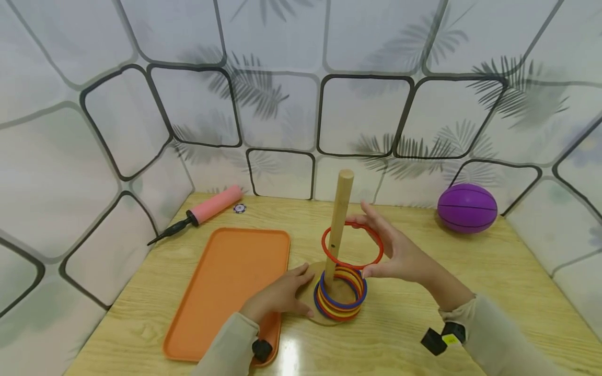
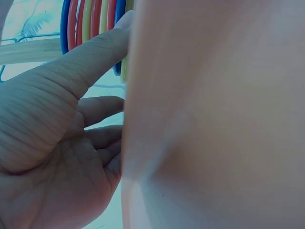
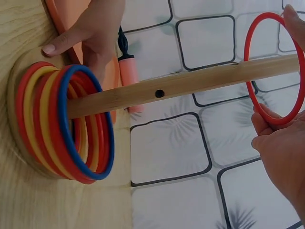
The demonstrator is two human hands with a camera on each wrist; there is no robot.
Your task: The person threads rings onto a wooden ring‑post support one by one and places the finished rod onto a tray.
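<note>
A wooden post (image 1: 340, 209) stands upright on a round wooden base (image 1: 316, 269). Around its foot lies a stack of red, yellow and blue rings (image 3: 45, 114), with a blue ring (image 3: 62, 109) on top. My right hand (image 1: 400, 256) holds a red ring (image 1: 348, 266) between thumb and fingers, above the stack. The post passes through this ring near its left side. To the left of the stack, my left hand (image 1: 279, 296) rests on the base with fingers spread. In the left wrist view, the orange tray (image 2: 214, 119) hides part of that hand.
The orange tray (image 1: 235, 271) lies under my left forearm. Behind it are a pink pump (image 1: 216, 203) with a black nozzle and a small chip (image 1: 240, 208). A purple ball (image 1: 467, 208) sits at the back right. Patterned cloth walls (image 1: 282, 115) stand around the wooden table (image 1: 414, 334).
</note>
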